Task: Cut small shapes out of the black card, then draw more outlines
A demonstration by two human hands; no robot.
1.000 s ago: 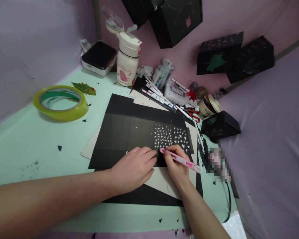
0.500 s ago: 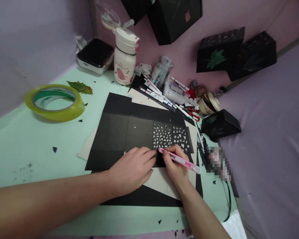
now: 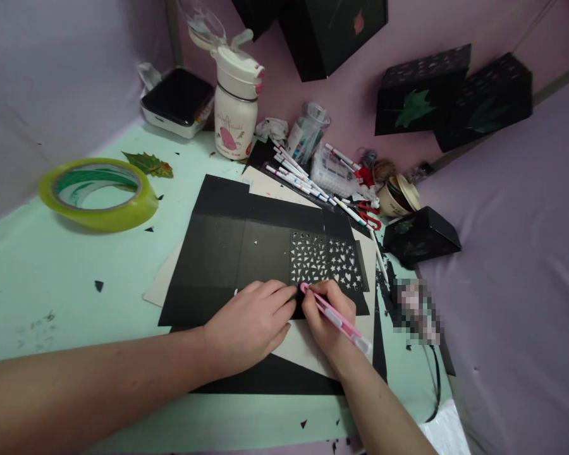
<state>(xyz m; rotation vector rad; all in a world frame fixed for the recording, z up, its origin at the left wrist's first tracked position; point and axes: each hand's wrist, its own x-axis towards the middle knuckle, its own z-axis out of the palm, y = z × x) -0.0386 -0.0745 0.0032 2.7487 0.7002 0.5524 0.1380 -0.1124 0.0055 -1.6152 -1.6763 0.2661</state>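
Note:
My left hand (image 3: 252, 321) lies flat on a folded-crease black card (image 3: 213, 253), its fingers stretched to the right. My right hand (image 3: 328, 319) grips a pink craft knife (image 3: 342, 323) like a pen, its tip end near the card and the handle slanting down to the right. Above the tip, the card's right part has rows of small cut-outs (image 3: 325, 259), including triangles, stars and hearts. Pale sheets (image 3: 308, 347) and another black sheet (image 3: 265, 379) lie under the card. The blade itself is too small to make out.
A roll of tape (image 3: 145, 205) and a leaf (image 3: 149, 165) lie left. Behind stand a bottle (image 3: 236, 120), white markers (image 3: 296, 177), red-handled scissors (image 3: 370, 218) and a black box (image 3: 422, 237). Black boxes (image 3: 422, 88) hang above. Paper scraps (image 3: 99, 286) dot the table (image 3: 76, 265).
The craft knife has swung in my right hand, so its handle end now points lower and further towards me. My left hand stays nearly in place on the card.

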